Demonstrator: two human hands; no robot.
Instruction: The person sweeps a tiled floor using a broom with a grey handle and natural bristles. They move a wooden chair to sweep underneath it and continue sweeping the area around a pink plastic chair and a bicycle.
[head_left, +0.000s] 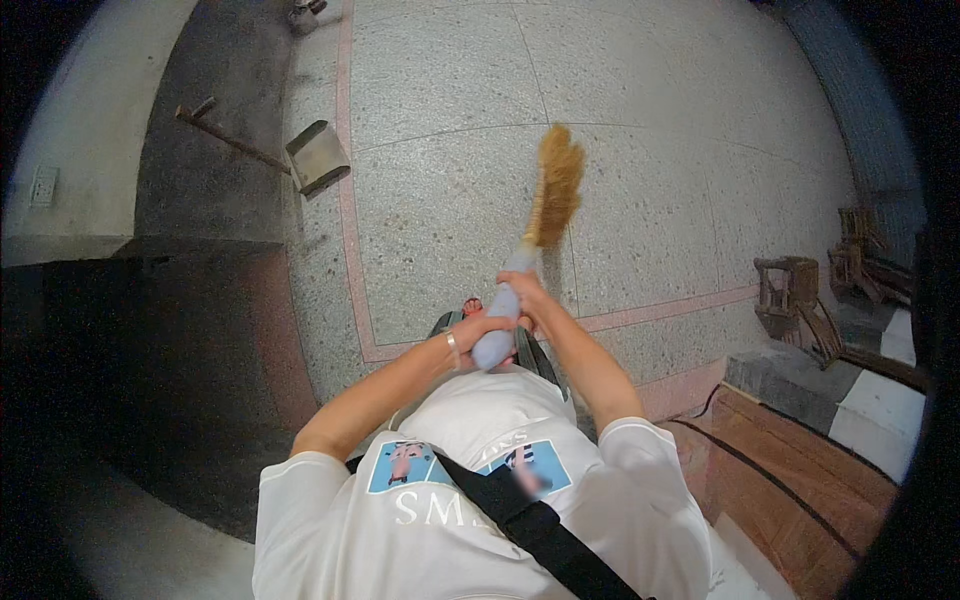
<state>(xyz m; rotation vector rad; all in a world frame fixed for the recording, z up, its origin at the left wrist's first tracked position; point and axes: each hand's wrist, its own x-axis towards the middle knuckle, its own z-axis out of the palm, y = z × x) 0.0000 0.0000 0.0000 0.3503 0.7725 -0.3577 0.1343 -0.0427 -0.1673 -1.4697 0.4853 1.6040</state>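
Note:
Both of my hands grip a broom (560, 180) with a pale, thick handle and straw-coloured bristles. Wrapped round the handle near its top end is my left hand (478, 330), a light band on its wrist. Further down, closer to the bristles, my right hand (524, 290) is closed round the same handle. The broom slants away from my body, and its bristles fan out over the speckled floor (450, 200). Whether the bristle tips touch the floor I cannot tell. My feet show partly below my hands.
A dustpan (318, 158) with a long stick handle stands by the dark lower wall at the left. Wooden stools (788, 290) are at the right, near a white-topped block (880, 415). A dark cable (770, 480) runs over the brown surface at lower right.

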